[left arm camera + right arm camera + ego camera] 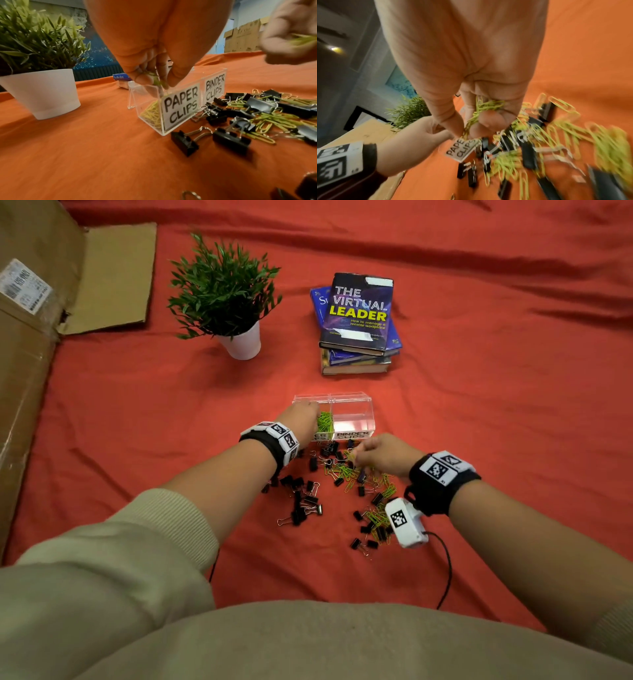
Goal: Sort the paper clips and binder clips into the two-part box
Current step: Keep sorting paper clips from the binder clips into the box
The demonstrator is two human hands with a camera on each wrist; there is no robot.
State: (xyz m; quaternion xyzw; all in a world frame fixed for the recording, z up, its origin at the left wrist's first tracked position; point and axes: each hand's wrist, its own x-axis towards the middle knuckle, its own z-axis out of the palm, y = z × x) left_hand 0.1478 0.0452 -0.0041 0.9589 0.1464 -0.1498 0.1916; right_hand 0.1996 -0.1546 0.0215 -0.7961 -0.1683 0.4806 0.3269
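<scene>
On the red cloth (pixel 479 412) sits one clear two-part box (pixel 352 419); the left hand (pixel 301 417) pinches green paper clips (pixel 158 82) over its paper-clip half, hiding part of it. The right hand (pixel 383 455) clutches a bunch (pixel 481 109). Loose binder clips (pixel 301 501) blur together, too many to count.

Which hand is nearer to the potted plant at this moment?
Left. The left hand is over the box's paper-clip compartment, on the side toward the potted plant. The right hand is farther away, over the loose clips in front of the box.
</scene>
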